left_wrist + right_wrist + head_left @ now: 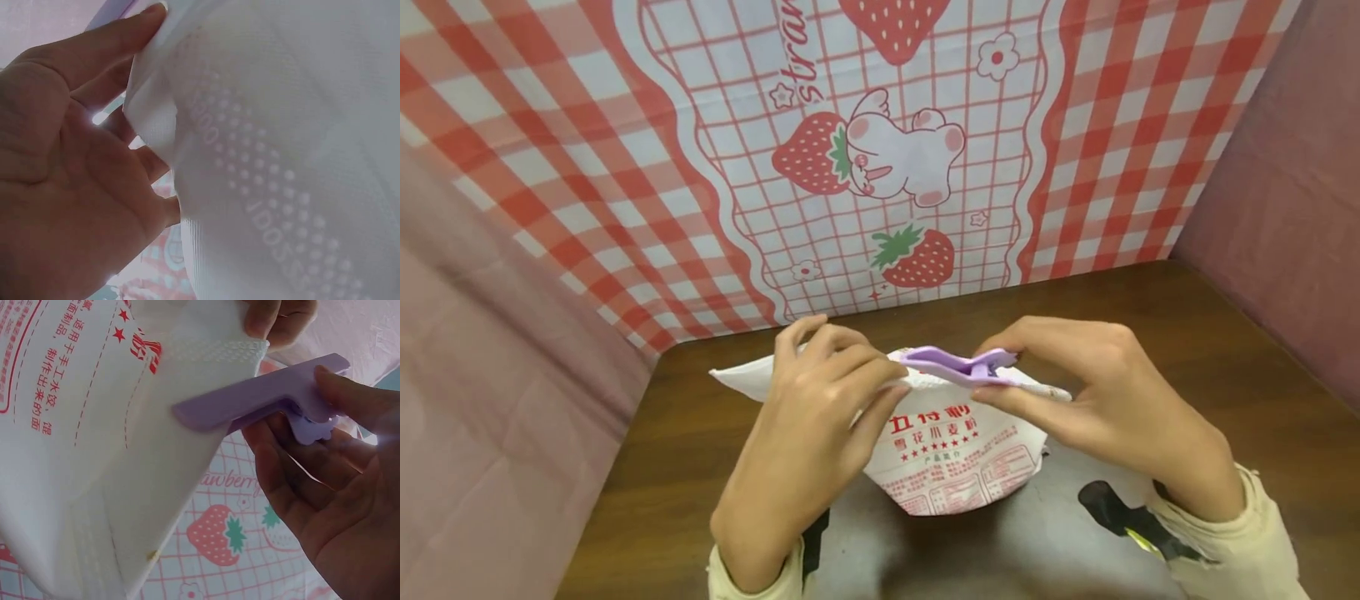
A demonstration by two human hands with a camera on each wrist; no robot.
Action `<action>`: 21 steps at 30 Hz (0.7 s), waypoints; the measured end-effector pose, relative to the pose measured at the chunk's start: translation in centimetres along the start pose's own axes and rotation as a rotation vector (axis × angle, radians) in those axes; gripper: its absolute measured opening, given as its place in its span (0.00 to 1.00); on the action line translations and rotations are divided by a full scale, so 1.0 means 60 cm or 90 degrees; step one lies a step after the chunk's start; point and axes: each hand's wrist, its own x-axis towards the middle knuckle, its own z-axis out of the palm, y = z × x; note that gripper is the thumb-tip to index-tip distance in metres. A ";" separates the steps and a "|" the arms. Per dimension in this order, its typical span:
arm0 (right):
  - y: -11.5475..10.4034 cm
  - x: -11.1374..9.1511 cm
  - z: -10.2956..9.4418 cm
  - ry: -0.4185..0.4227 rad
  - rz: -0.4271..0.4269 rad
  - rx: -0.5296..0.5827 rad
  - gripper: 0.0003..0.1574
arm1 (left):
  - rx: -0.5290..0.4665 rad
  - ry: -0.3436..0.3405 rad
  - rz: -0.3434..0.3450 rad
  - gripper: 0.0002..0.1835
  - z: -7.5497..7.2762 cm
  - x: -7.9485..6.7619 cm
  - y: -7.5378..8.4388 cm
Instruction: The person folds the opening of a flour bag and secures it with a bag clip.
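Observation:
A white flour bag (962, 462) with red print stands in front of me, its top edge held between both hands. My left hand (808, 417) pinches that edge left of the middle, and in the left wrist view the thumb lies on the white bag (281, 144) with the other fingers behind it. My right hand (1097, 383) pinches the handle end of a purple bag clip (940, 367) between thumb and fingers. In the right wrist view the clip (250, 397) straddles the bag's edge, one arm across the printed face and the other behind.
Beneath the bag lies a grey surface (865, 550) on a dark wooden table (647, 467). A red checked cloth with strawberries (880, 150) hangs behind, and pink cloth (1285, 208) stands at both sides. Black straps (1105, 504) sit at the wrists.

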 end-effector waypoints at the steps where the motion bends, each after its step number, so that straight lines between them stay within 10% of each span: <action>1: 0.000 0.001 0.000 -0.002 -0.006 -0.005 0.17 | 0.003 0.001 0.001 0.04 -0.001 0.000 0.000; 21: -0.002 -0.002 -0.008 -0.052 -0.043 -0.093 0.12 | 0.003 0.033 0.004 0.06 0.004 0.005 -0.010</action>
